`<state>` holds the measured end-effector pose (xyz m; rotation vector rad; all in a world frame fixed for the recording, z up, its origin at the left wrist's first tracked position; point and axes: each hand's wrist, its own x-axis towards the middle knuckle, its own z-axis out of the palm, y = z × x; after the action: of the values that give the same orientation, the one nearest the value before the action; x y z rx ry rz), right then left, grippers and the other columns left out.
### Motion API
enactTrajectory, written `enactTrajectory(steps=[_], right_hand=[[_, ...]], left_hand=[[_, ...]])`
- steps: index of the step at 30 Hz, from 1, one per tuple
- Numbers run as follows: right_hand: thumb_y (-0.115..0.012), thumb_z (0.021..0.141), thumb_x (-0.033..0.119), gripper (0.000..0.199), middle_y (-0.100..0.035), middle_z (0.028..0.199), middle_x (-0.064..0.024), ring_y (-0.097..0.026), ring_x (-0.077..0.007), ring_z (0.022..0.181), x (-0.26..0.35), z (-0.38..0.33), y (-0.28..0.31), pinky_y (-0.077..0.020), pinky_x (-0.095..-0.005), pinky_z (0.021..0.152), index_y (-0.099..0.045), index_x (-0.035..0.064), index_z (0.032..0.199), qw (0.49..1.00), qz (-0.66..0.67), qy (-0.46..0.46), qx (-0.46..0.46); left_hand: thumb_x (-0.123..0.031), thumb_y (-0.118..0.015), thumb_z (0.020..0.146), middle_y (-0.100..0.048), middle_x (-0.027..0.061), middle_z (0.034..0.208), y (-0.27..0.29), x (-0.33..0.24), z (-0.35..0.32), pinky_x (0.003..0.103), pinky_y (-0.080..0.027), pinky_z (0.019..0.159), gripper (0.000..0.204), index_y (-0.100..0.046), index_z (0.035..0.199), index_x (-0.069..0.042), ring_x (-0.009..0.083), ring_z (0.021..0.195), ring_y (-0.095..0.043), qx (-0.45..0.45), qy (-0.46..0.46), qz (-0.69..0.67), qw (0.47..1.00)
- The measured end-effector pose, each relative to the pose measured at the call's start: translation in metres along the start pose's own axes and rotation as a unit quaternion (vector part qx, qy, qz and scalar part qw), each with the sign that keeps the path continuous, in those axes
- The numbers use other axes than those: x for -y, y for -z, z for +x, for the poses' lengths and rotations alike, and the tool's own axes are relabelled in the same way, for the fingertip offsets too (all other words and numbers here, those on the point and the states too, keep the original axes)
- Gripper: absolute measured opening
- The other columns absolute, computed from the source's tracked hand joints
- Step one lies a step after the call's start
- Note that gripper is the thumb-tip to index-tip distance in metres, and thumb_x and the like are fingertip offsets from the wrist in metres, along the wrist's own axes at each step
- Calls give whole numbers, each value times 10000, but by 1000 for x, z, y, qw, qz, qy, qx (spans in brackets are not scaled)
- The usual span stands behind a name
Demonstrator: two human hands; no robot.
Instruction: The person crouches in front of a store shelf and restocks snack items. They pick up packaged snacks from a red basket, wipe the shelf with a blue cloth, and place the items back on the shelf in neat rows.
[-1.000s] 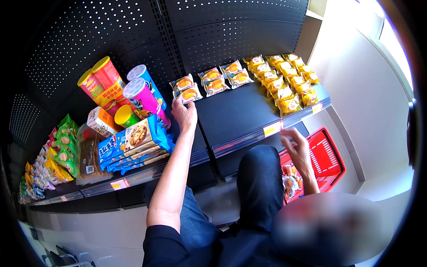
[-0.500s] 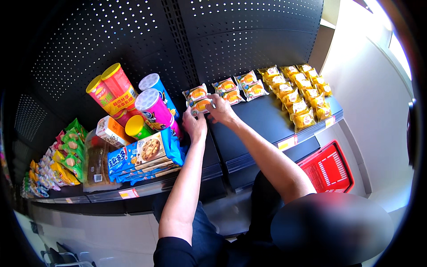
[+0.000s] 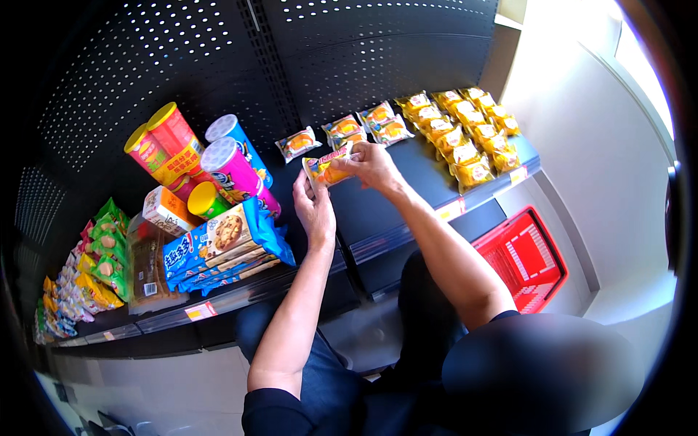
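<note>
Unlike half a second ago, the snack packet (image 3: 318, 171) is no longer lying on the shelf (image 3: 363, 214); it is now sitting tilted between both hands, just above it. Taking that packet as the clock's centre, with twelve pointing away from the person, the left hand (image 3: 316, 212) is curling narrowly around its near edge from seven o'clock. The right hand (image 3: 376, 168) is pinching the opposite end from three, thumb on the face.

Handling it well is probably calling for light fingertip pressure near the ends, since the middle looks soft and could be crushing under a firm squeeze; the crimped film looks slippery, so both hands are usefully sharing the hold.

At four o'clock, a slotted, rigid red plastic basket (image 3: 518, 270) is standing below the shelf. At eight, glossy blue cookie packs (image 3: 225, 243) are lying stacked, flat and oblong; at nine, smooth cylindrical canisters (image 3: 234, 167) are leaning in view. A lone packet (image 3: 297, 144) is resting at ten, and matching pillow-shaped packets (image 3: 390, 131) are lying between one and two. Toward three, crinkled yellow packets (image 3: 465, 154) are crowding in rows. Farthest, at twelve, a black perforated back panel (image 3: 349, 73) is rising.
</note>
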<state>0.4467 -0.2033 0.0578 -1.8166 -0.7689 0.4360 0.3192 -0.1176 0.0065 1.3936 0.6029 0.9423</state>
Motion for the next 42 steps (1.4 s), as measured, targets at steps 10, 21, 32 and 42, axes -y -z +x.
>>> enactTrajectory(steps=[10,21,32,42], right_hand=[[-821,844,437,494,-683,909,-67,-621,-93,809,-52,-168,132,-503,-262,690,-669,0,1017,981,62,17,-183],[-792,860,193,296,-719,939,-129,-705,-207,868,-210,-347,194,-558,-333,766,-657,8,1047,906,-295,-244,-181],[-639,998,179,329,-703,1175,-122,-683,-196,994,-17,-117,93,-553,-325,855,-610,33,1291,986,19,107,-130],[-663,927,271,497,-660,1173,-289,-636,-407,1146,-63,66,-6,-495,-465,996,-556,-37,1302,984,-119,14,-136]], left_hand=[[-97,-561,1032,-671,114,1192,-37,-29,-66,285,-555,880,360,-548,1385,-27,158,1056,-666,300,-69,-40,951],[-138,-579,1025,-674,100,1179,-9,6,-15,246,-569,794,319,-582,1323,-23,146,1031,-667,94,47,8,994],[-95,-559,980,-569,160,1400,-16,52,44,284,-499,928,468,-485,1433,-5,181,1198,-594,32,15,56,998],[-32,-586,940,-511,247,1451,-51,58,77,375,-426,1115,525,-444,1438,51,298,1316,-545,33,33,57,997]])
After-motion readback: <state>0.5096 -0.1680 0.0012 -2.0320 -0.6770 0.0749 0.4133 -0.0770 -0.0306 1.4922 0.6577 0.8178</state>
